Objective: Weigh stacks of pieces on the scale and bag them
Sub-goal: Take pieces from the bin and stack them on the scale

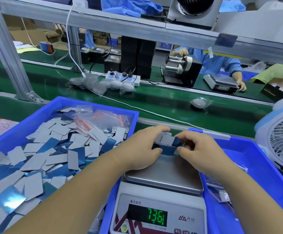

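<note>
Left hand [142, 146] reaching in from the lower left, fingers curled over the top and thumb under, gripping one end of a stack of pieces [167, 144]. Right hand [198, 149] coming in from the lower right, thumb and fingertips pinching the other end of the same stack. Stack held on edge between both hands, low over the far part of the steel pan of the scale [164, 176]; contact with the pan hidden by the hands. Grey and shiny blue faces showing in the stack. Green digits lit on the scale's display [147, 215], reading about 7361.

Beyond the scale, a green conveyor belt [154, 100] with a small bagged white item [199, 103], a heap of bagged white items [103, 84] and a power strip [123, 78]. At far right, a white fan [282, 141]. Across the belt, another person in a blue coat [218, 62] at a second scale [221, 81].

To the left, a blue bin [66, 103] full of loose grey and blue pieces [36, 159], with red-striped zip bags [102, 120] lying on top at the back. To the right, a second blue bin [262, 162] holding filled bags [219, 191] beside the scale.
</note>
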Demonstrator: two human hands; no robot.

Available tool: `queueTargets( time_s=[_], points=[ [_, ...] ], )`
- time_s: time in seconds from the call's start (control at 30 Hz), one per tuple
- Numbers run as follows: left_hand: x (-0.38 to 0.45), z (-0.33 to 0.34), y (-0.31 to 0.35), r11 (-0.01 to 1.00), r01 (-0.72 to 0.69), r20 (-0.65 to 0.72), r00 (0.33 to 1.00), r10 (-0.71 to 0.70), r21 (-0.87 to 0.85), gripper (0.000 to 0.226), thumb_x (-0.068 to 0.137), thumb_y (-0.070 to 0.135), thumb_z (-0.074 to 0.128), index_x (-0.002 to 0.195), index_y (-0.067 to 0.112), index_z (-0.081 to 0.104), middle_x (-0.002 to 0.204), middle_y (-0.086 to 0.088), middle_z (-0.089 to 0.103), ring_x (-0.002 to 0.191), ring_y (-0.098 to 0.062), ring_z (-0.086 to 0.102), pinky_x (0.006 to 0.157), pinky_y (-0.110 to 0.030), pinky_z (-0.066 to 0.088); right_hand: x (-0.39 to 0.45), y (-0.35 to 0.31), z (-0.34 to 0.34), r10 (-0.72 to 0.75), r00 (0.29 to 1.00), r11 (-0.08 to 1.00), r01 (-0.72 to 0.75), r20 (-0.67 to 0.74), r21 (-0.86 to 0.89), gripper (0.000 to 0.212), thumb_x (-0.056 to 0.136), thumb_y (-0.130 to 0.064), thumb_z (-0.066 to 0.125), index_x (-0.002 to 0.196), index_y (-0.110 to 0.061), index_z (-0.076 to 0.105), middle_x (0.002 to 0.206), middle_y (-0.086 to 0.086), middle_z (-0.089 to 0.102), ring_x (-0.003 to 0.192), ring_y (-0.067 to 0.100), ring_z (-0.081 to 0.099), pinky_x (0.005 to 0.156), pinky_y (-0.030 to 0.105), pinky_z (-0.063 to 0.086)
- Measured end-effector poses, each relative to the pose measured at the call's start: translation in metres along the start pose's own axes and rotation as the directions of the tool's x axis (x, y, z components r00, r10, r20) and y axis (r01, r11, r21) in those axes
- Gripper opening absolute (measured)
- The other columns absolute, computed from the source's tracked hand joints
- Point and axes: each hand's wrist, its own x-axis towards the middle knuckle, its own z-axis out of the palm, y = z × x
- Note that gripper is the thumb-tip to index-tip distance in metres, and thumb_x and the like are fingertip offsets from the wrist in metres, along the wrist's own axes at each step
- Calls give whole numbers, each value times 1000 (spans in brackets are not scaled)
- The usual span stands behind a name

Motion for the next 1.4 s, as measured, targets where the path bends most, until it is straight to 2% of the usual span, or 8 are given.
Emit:
queueTargets(
  time_s=[0.17,0.33,0.53,0.7,0.9,1.13,1.3,1.4],
  points=[
    [0,4,1,1000,-12,12,1000,12,-6,60,96,14,54,147,40,36,147,16,44,126,3,38,87,2,24,0,-2,-4,29,999,995,-25,34,-100,28,84,-20,71,68,-41,64,67,-25,63,66,-1,56,60,12,42],
    [-1,5,5,1000,-4,43,999,4,-1,63,97,12,49,149,42,32,147,13,43,130,-6,41,104,-20,33,1,-1,0,7,995,931,31,102,-365,9,85,-12,53,80,-19,57,78,-9,51,76,16,49,59,22,34],
    [-1,4,7,1000,8,56,998,-8,8,71,97,14,49,151,50,22,146,12,43,131,-11,42,110,-34,37,-4,-10,-9,-80,988,997,76,-134,-31,33,80,0,63,83,-33,66,76,-15,65,73,3,57,64,10,42],
    [-1,4,5,1000,6,41,999,-6,-23,77,96,17,52,149,56,12,153,15,38,133,-7,39,103,-23,34,-3,-10,-11,18,991,1000,-15,-135,22,30,79,-4,72,71,-34,70,69,-20,68,68,1,64,65,11,46],
    [1,5,2,995,4,-69,998,-11,-102,74,89,17,63,139,56,24,122,20,51,84,16,50,73,-5,34,-3,-9,-4,136,991,987,-136,9,80,28,79,0,67,74,-27,67,67,-9,72,62,7,70,72,35,59],
    [3,8,0,998,-39,-74,997,35,-52,65,90,11,60,142,44,38,145,21,46,130,6,35,93,1,23,-1,-5,-3,122,992,990,-120,-13,76,25,78,-6,73,76,-31,66,73,-15,70,66,4,66,65,19,51],
    [2,7,1,995,-34,-66,997,28,-90,68,89,10,61,136,53,35,115,37,48,106,9,49,92,-15,39,-1,-11,-3,-3,989,997,14,-149,72,22,82,-13,70,80,-35,66,73,-17,61,64,3,54,60,10,41],
    [1,5,2,996,-40,-73,997,34,-81,75,88,12,64,139,56,31,106,36,49,84,20,50,74,-5,37,0,-18,8,-96,974,991,113,-207,69,18,84,-15,72,87,-32,66,81,-10,57,70,8,53,64,9,37]
  ],
)
